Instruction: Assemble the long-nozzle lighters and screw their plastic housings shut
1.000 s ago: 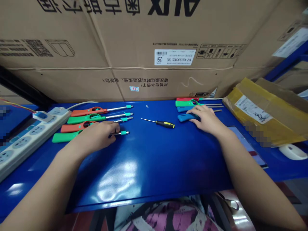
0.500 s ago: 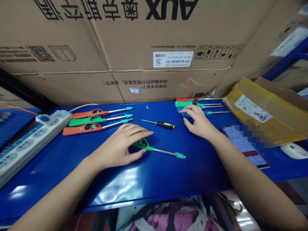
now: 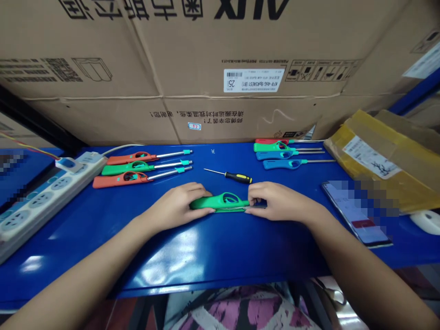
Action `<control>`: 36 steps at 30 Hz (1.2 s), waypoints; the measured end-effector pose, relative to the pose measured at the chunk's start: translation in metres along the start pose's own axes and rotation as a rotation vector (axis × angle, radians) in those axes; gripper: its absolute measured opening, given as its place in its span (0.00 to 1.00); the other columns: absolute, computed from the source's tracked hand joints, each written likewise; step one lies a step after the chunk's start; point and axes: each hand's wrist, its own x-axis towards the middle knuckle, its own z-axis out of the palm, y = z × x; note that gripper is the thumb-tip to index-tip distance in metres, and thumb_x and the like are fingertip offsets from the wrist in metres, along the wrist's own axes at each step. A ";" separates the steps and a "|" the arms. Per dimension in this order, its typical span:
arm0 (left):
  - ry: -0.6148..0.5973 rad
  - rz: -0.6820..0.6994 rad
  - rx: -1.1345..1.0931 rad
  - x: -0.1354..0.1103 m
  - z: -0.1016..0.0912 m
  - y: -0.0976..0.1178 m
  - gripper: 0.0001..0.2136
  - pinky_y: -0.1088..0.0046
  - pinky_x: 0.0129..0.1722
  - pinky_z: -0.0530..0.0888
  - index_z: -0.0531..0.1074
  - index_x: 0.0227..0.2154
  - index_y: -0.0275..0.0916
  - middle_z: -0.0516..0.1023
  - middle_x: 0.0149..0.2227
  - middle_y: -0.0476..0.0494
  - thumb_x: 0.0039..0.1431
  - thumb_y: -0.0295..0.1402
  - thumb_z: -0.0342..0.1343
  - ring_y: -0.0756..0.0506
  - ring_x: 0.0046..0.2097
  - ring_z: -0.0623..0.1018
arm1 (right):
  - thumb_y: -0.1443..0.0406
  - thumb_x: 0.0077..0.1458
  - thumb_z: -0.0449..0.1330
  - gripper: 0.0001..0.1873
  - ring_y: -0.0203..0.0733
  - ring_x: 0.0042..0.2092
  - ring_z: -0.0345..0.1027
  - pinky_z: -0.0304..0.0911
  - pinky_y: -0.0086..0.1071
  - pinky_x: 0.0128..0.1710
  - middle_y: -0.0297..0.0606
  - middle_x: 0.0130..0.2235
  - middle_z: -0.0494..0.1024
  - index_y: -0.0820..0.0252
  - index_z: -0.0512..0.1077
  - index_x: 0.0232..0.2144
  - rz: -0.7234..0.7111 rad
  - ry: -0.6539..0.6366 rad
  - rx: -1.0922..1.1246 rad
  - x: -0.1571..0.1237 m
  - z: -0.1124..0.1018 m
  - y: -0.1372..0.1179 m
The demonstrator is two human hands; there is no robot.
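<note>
A green gas lighter (image 3: 222, 200) with a long nozzle lies across the middle of the blue table, its trigger loop facing up. My left hand (image 3: 180, 204) is closed around the handle end at its left. Fingers of my right hand (image 3: 277, 201) pinch the front end, where they hide most of the nozzle. Along the near side of the handle shows a narrow gap with a second green edge below it. Just beyond the lighter rests a black and yellow screwdriver (image 3: 239, 177), touched by neither hand.
At the left lie two orange lighters (image 3: 115, 180) and a green one (image 3: 118, 169), beside a white power strip (image 3: 41, 201). Back right are several red, green and blue lighters (image 3: 278, 164). A phone (image 3: 355, 213), a yellow-taped parcel (image 3: 371, 160) and a white mouse (image 3: 426, 221) sit at the right.
My right hand has left the blue lighters at the back right and come to the front end of the green lighter. My left hand has closed on the handle, which now shows more.
</note>
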 end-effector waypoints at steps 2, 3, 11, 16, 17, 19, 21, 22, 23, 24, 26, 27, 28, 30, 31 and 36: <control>0.073 -0.016 -0.021 0.003 0.009 0.001 0.18 0.67 0.46 0.76 0.74 0.54 0.39 0.80 0.45 0.40 0.69 0.43 0.54 0.44 0.45 0.80 | 0.63 0.59 0.64 0.09 0.37 0.33 0.67 0.56 0.30 0.32 0.34 0.34 0.75 0.58 0.71 0.28 0.059 -0.011 -0.004 -0.003 -0.004 0.005; 0.115 -0.026 -0.011 0.004 0.012 0.000 0.19 0.66 0.46 0.76 0.73 0.55 0.38 0.80 0.45 0.39 0.70 0.43 0.53 0.43 0.45 0.80 | 0.63 0.58 0.64 0.09 0.37 0.33 0.67 0.55 0.30 0.31 0.34 0.34 0.76 0.58 0.71 0.28 0.081 -0.015 -0.007 -0.004 -0.006 0.007; 0.292 0.013 0.090 0.003 0.002 -0.005 0.14 0.63 0.49 0.75 0.77 0.45 0.39 0.80 0.44 0.40 0.66 0.43 0.58 0.42 0.47 0.78 | 0.65 0.56 0.66 0.06 0.38 0.35 0.66 0.56 0.30 0.32 0.33 0.36 0.75 0.56 0.70 0.33 0.110 0.040 0.003 -0.007 -0.008 0.007; 0.052 0.105 0.150 0.001 -0.004 -0.001 0.18 0.64 0.45 0.74 0.77 0.43 0.40 0.80 0.41 0.42 0.59 0.48 0.63 0.42 0.42 0.78 | 0.63 0.57 0.66 0.08 0.40 0.38 0.69 0.59 0.31 0.35 0.34 0.40 0.76 0.55 0.70 0.37 0.086 0.065 0.004 -0.004 0.000 0.010; 0.041 0.111 0.127 0.001 -0.003 -0.001 0.16 0.64 0.44 0.75 0.78 0.43 0.39 0.80 0.40 0.42 0.61 0.47 0.62 0.42 0.42 0.79 | 0.63 0.59 0.65 0.06 0.40 0.38 0.69 0.59 0.32 0.36 0.35 0.40 0.76 0.56 0.70 0.37 0.079 0.059 0.000 -0.004 0.000 0.010; 0.041 0.120 0.044 0.001 0.000 -0.002 0.13 0.66 0.44 0.76 0.78 0.42 0.38 0.80 0.39 0.42 0.63 0.42 0.60 0.43 0.41 0.80 | 0.64 0.61 0.62 0.03 0.41 0.38 0.69 0.60 0.32 0.36 0.36 0.40 0.76 0.56 0.71 0.37 0.067 0.044 -0.009 -0.004 -0.001 0.008; 0.044 0.114 -0.034 0.001 0.002 -0.003 0.11 0.68 0.42 0.77 0.78 0.43 0.37 0.81 0.39 0.41 0.65 0.39 0.58 0.44 0.40 0.80 | 0.64 0.64 0.58 0.04 0.42 0.39 0.69 0.61 0.33 0.37 0.37 0.40 0.77 0.57 0.71 0.37 0.064 0.034 0.001 -0.005 -0.003 0.005; 0.045 0.107 -0.062 0.001 0.002 -0.003 0.11 0.69 0.42 0.77 0.78 0.43 0.37 0.82 0.39 0.42 0.66 0.38 0.57 0.45 0.40 0.81 | 0.64 0.66 0.56 0.05 0.42 0.39 0.70 0.61 0.34 0.38 0.37 0.40 0.77 0.57 0.71 0.37 0.065 0.030 0.014 -0.005 -0.004 0.004; 0.048 0.097 -0.082 0.001 0.003 -0.003 0.11 0.70 0.42 0.77 0.78 0.43 0.38 0.83 0.39 0.42 0.67 0.37 0.55 0.45 0.40 0.82 | 0.64 0.67 0.54 0.07 0.42 0.39 0.70 0.61 0.34 0.38 0.37 0.39 0.77 0.56 0.70 0.37 0.068 0.024 0.027 -0.006 -0.005 0.003; 0.063 0.080 -0.094 0.001 0.004 -0.003 0.11 0.70 0.42 0.78 0.78 0.44 0.38 0.83 0.40 0.42 0.69 0.37 0.54 0.46 0.40 0.82 | 0.63 0.68 0.52 0.08 0.42 0.39 0.70 0.61 0.34 0.39 0.37 0.39 0.77 0.57 0.70 0.37 0.075 0.017 0.034 -0.005 -0.005 0.002; 0.120 0.042 -0.094 0.001 0.005 -0.004 0.12 0.70 0.43 0.78 0.78 0.46 0.38 0.84 0.42 0.42 0.70 0.37 0.51 0.45 0.41 0.83 | 0.63 0.70 0.49 0.11 0.42 0.39 0.70 0.62 0.35 0.39 0.38 0.39 0.77 0.57 0.68 0.35 0.097 0.009 0.026 -0.004 -0.005 0.001; 0.148 0.023 -0.078 0.001 0.005 -0.004 0.13 0.70 0.44 0.78 0.78 0.47 0.38 0.83 0.43 0.41 0.70 0.37 0.51 0.45 0.42 0.83 | 0.62 0.70 0.49 0.12 0.43 0.38 0.70 0.62 0.35 0.38 0.39 0.39 0.77 0.57 0.68 0.34 0.108 0.010 0.013 -0.003 -0.004 0.002; 0.171 0.006 -0.051 0.001 0.005 -0.005 0.14 0.70 0.44 0.79 0.77 0.49 0.38 0.82 0.45 0.40 0.70 0.38 0.52 0.45 0.43 0.82 | 0.62 0.70 0.49 0.13 0.43 0.37 0.70 0.62 0.35 0.38 0.40 0.38 0.77 0.57 0.68 0.34 0.117 0.013 -0.002 -0.002 -0.003 0.002; 0.194 -0.003 0.022 0.001 0.006 -0.007 0.15 0.69 0.47 0.78 0.76 0.52 0.39 0.80 0.50 0.39 0.69 0.40 0.54 0.44 0.47 0.81 | 0.61 0.70 0.48 0.14 0.43 0.37 0.70 0.62 0.35 0.37 0.41 0.38 0.77 0.57 0.67 0.33 0.128 0.019 -0.028 -0.001 -0.002 0.003; 0.198 0.005 0.059 0.001 0.006 -0.008 0.15 0.68 0.49 0.78 0.76 0.52 0.40 0.78 0.51 0.38 0.68 0.41 0.54 0.43 0.49 0.80 | 0.61 0.70 0.47 0.14 0.44 0.37 0.71 0.62 0.36 0.38 0.41 0.39 0.78 0.57 0.68 0.34 0.131 0.021 -0.038 -0.001 -0.001 0.004; 0.213 0.050 0.081 0.001 0.005 -0.011 0.11 0.66 0.50 0.77 0.77 0.47 0.40 0.79 0.46 0.40 0.68 0.38 0.56 0.44 0.48 0.79 | 0.59 0.68 0.53 0.11 0.45 0.41 0.74 0.66 0.36 0.39 0.41 0.42 0.79 0.56 0.70 0.47 0.162 0.017 0.022 -0.004 -0.001 0.007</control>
